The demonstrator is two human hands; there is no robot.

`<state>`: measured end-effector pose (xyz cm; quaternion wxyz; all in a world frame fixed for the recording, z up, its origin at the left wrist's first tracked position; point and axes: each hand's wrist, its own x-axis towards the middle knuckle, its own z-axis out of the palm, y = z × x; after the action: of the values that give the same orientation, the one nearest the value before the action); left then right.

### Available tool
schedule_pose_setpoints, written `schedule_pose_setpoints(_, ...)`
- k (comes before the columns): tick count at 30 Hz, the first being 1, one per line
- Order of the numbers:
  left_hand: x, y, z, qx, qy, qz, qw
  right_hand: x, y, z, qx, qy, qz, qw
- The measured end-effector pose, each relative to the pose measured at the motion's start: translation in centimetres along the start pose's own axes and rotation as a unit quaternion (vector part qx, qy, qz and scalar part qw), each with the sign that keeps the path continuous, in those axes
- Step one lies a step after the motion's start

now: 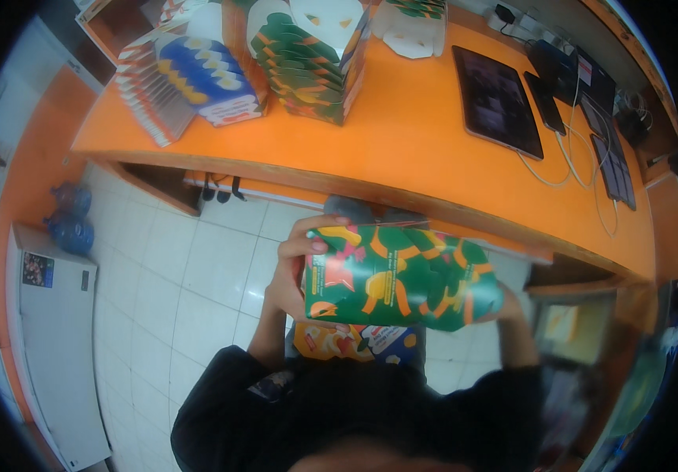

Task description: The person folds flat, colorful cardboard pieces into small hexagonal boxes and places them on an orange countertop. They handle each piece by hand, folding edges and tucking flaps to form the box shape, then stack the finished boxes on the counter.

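A green cardboard carton (402,275) printed with orange, yellow and pink shapes lies sideways in front of me, above my lap. My left hand (288,271) is closed around its left end, the thumb and fingers reaching over the upper corner. At the opposite end my right hand (509,305) grips the carton, its fingers mostly hidden behind the cardboard. Below, partly covered by the carton, a yellow printed piece of packaging (323,340) and a blue one (392,344) rest on my lap.
Along the orange table (339,153) stand nested green cartons (311,79), blue cartons (213,82) and a white-and-orange stack (154,94). To the right lie a tablet (496,102), phones (543,101) and white cables (571,161). Blue water bottles (70,228) and a white cabinet (59,346) stand left.
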<state>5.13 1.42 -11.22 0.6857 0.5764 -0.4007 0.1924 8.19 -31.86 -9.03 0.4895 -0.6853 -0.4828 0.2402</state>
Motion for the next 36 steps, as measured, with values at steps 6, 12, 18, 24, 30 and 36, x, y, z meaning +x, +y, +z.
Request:
schedule_pose_setpoints(6, -0.1, -1.4, 1.5, -0.087, 0.03, -0.008, 0.996, 3.6, 2.9, 2.8, -0.012, 0.01, 0.054, 0.998)
schedule_pose_setpoints(12, -1.1, -1.9, 2.1, -0.048, 0.051, -0.073, 0.995, 6.3, 3.5, 5.5, -0.02, 0.057, 0.071, 0.996)
schedule_pose_setpoints(18, -1.4, -2.2, 2.6, -0.07, 0.065, -0.075, 0.993, 6.9, 3.0, 8.1, -0.025, 0.11, 0.074, 0.991)
schedule_pose_setpoints(24, -0.9, -1.5, 2.7, -0.036, 0.032, -0.112, 0.993, 7.2, 2.8, 8.6, -0.035, 0.133, 0.063, 0.989)
schedule_pose_setpoints(30, -1.1, -1.6, 3.6, -0.064, 0.065, -0.125, 0.988, 7.8, -0.1, 4.1, -0.097, 0.104, -0.004, 0.99)
schedule_pose_setpoints(36, -3.7, -3.4, 3.4, -0.116, 0.163, -0.153, 0.968, 6.6, -7.6, -1.4, -0.216, 0.117, 0.012, 0.969)
